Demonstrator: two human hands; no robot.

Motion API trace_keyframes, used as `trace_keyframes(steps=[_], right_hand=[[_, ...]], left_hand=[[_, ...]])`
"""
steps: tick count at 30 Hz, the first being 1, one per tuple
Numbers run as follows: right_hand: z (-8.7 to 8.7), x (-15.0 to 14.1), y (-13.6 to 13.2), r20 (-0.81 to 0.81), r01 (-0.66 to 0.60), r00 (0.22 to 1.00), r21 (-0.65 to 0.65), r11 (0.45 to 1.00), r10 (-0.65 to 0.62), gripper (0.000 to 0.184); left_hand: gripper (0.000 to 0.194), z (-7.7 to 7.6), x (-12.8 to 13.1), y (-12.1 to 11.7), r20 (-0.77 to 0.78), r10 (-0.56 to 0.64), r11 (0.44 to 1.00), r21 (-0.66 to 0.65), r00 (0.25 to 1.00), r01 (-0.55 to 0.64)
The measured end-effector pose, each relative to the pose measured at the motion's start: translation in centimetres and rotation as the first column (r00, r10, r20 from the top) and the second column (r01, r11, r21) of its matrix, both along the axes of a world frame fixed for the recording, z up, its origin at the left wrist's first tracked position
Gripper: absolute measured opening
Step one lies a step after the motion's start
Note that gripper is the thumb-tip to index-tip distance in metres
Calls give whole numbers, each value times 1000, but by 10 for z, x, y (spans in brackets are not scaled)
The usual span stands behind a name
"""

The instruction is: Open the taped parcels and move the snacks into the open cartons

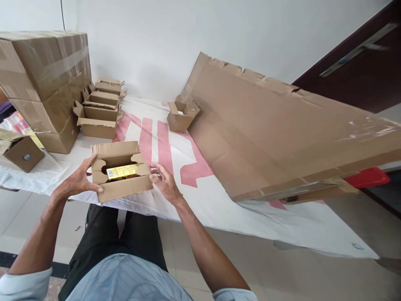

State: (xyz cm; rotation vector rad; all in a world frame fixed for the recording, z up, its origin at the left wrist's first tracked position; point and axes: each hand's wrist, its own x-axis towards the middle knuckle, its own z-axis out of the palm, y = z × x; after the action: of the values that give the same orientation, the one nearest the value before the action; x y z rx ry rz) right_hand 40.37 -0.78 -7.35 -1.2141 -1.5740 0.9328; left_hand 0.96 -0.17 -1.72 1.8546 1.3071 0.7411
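Note:
A small open cardboard box (pixel 123 193) is at the front edge of the table, its long flaps folded outward. Inside lies a yellow printed packet (pixel 123 171) with a barcode at its left end. My left hand (pixel 79 177) grips the box's left end, thumb on the front flap and fingers at the far corner. At the right end, my right hand (pixel 165 182) has its bent fingers and thumb against the short flap. Whatever lies under the yellow packet is mostly hidden.
Several open small boxes (pixel 97 128) stand in a row behind, beside stacked taped cartons (pixel 46 79). Another small box (pixel 26 154) sits at far left. A small open box (pixel 181 121) touches a large tilted cardboard sheet (pixel 266 129). White cloth with red markings covers the table (pixel 200 209).

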Motion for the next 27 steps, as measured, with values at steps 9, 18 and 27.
trace_keyframes(steps=[9, 18, 27], right_hand=[[-4, -34, -28, 226, 31, 971, 191, 981, -75, 65], [24, -37, -5, 354, -18, 931, 285, 958, -88, 55], [40, -37, 8, 468, -18, 882, 166, 986, -63, 49]], left_hand=[[133, 2, -9, 15, -53, -54, 998, -25, 997, 52], [132, 9, -10, 14, -203, -40, 996, 68, 978, 55], [126, 16, -4, 14, -206, -45, 999, 4, 978, 47]])
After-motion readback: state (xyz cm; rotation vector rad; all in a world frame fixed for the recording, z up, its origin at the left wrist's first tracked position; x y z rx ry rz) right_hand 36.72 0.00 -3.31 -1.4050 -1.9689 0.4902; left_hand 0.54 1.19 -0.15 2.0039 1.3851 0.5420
